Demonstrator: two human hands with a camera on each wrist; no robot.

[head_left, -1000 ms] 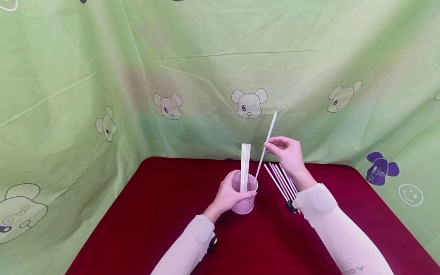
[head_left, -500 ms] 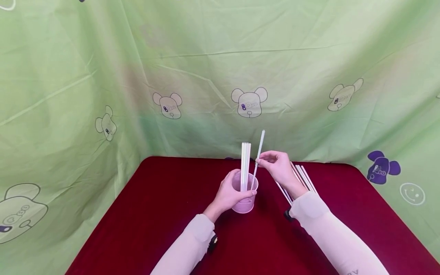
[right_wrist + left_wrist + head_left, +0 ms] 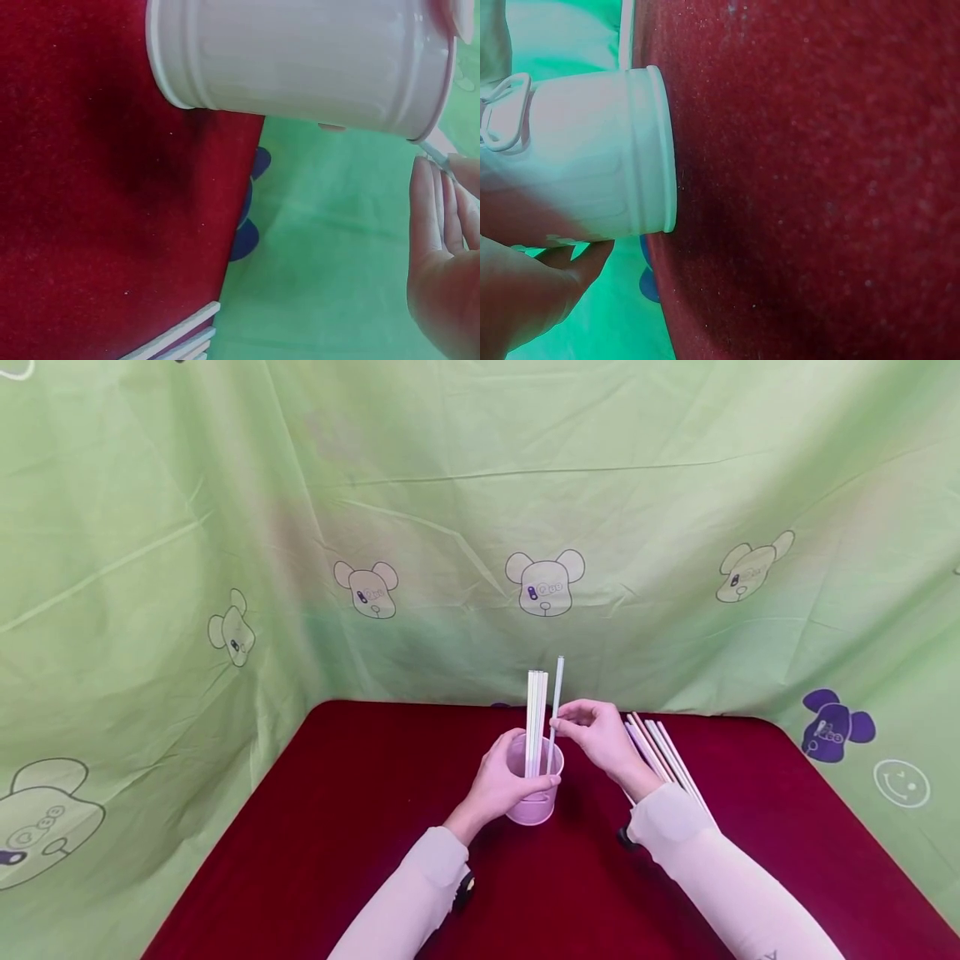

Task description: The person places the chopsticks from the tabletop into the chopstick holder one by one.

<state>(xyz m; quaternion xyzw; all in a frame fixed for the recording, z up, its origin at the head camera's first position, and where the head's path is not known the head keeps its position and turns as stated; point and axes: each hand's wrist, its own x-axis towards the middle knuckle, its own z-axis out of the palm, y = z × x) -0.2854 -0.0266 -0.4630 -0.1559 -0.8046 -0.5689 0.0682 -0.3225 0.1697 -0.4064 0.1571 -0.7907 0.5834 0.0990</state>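
Observation:
A small pink bucket (image 3: 534, 812) stands upright on the table, with several pale sticks (image 3: 536, 710) rising from it in a tight bunch. My left hand (image 3: 498, 783) grips the bucket from the left, thumb across its near side at the rim. Thumb and fingers of my right hand (image 3: 600, 735) pinch one pale, thin stick (image 3: 557, 685). That stick is nearly upright beside the bunch, its lower end inside the bucket at the right. In the right wrist view, the right hand (image 3: 442, 247) is just beyond the bucket's rim (image 3: 435, 97).
Several loose sticks (image 3: 670, 750) lie on the red table to the right, partly behind the right forearm. A green cloth (image 3: 450, 510) with bear prints hangs behind the table. The white bucket handle joint (image 3: 506, 112) shows in the left wrist view.
The right hand has moved left and down, bringing the stick from tilted to nearly upright and deeper into the bucket. The left hand and bucket have stayed in place.

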